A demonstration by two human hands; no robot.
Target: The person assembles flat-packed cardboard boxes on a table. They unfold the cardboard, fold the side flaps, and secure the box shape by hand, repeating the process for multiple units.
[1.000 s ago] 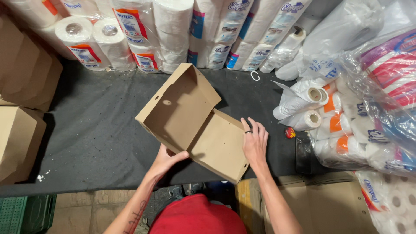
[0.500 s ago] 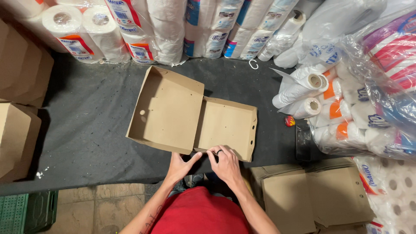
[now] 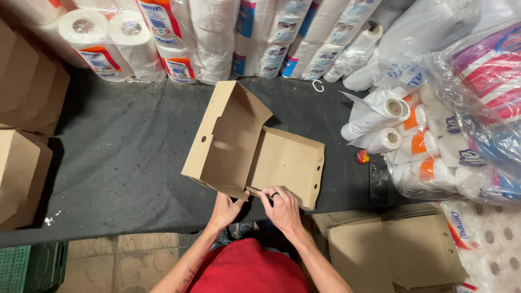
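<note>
So the brown cardboard box (image 3: pixel 255 149) is sat open in the middle of the dark grey mat (image 3: pixel 119 157), hinged like a pizza box: the lid half is tipped up toward 10 o'clock, the tray half lies flat toward 3 o'clock. The near edge, at 6 o'clock, is where the work is being done.

The left hand (image 3: pixel 227 209) is pinched on the near corner of the raised half, thumb on top, fingers tucked under and hidden. The right hand (image 3: pixel 282 209) is closed lightly on the tray's front flap, fingertips curled over the rim, a dark ring visible on one finger. Both hands sit close together, almost touching at the fold.

For a tidy fold, the flap is probably best pressed along its crease rather than mid-panel, with the corner held square by the other hand so the side wall isn't buckled. Whether a tab is already seated in its slot can't be told from here.

Around it: wrapped paper roll packs (image 3: pixel 163 38) are lined up along 12 o'clock, loose paper rolls (image 3: pixel 380 116) and bagged ones are piled at 3 o'clock, a small red-and-yellow object (image 3: pixel 362 156) is lying just beside the tray's right edge, made-up boxes (image 3: pixel 24 157) are stacked at 9 o'clock, flat cardboard blanks (image 3: pixel 391 249) at 5 o'clock.
</note>
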